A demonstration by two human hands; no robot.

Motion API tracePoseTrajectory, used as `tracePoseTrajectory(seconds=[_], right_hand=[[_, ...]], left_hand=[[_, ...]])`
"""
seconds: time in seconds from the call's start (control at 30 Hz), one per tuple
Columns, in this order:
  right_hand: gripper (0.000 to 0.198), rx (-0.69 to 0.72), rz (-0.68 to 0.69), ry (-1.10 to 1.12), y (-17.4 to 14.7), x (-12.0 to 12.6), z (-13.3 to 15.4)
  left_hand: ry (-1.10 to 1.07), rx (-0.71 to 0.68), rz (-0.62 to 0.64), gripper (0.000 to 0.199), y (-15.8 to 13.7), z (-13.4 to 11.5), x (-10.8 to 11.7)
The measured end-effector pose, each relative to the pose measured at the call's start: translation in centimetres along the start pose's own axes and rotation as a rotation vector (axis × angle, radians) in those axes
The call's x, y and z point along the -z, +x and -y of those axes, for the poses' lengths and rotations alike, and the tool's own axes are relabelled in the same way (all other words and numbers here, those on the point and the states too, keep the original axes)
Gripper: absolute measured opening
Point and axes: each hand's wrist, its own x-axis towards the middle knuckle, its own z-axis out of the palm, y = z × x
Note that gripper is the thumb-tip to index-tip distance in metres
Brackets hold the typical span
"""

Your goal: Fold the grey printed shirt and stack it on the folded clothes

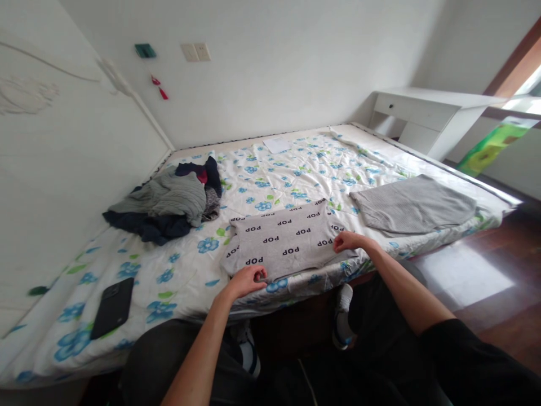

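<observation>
Going L to R: black flat phone (112, 307) is lying on the white bedsheet with blue flowers (181, 270), near the mattress edge. Behind it there's a loose heap of grey, navy and red clothes (169, 203) against the white wall panel.

Middle, right at the near edge of the bed: grey knit top printed with "POP" all over (283, 242), laid flat, sleeves look tucked in. Left hand (247, 280) is curled, fingers pinching the bottom hem at its L corner. Right hand (347, 242) has fingers pressed together on the R edge of the top, looks like a pinch too but can't tell 100%.

Further R, a folded grey ribbed garment (416, 208) sits well apart, then a white desk (426, 113).

Risks imo: the hem hangs basically on the mattress edge, so one uneven pull and the top slides off onto the floor. Also the sheet's wrinkly, so if a pinch catches sheet w/ the knit, the fold goes crooked.
</observation>
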Motion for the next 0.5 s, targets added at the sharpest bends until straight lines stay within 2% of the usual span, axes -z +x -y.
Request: tracePoseTrajectory(seconds=[0.13, 0.23, 0.3, 0.5], right_hand=[[0.026, -0.244, 0.106, -0.004, -1.1, 1.1, -2.2], [0.044, -0.421, 0.189, -0.055, -2.2, 1.8, -4.0], [0.051, -0.458, 0.206, -0.068, -2.6, 1.9, -4.5], [0.053, -0.473, 0.198, -0.095, -2.0, 1.4, -4.6]], left_hand=[[-0.052, 0.024, 0.055, 0.023, -0.1, 0.3, 0.3], [-0.087, 0.042, 0.076, 0.025, -0.3, 0.5, 0.7], [-0.086, 0.051, 0.078, 0.025, -0.3, 0.6, 0.8], [-0.049, 0.067, 0.082, 0.028, -0.2, 0.8, 0.5]])
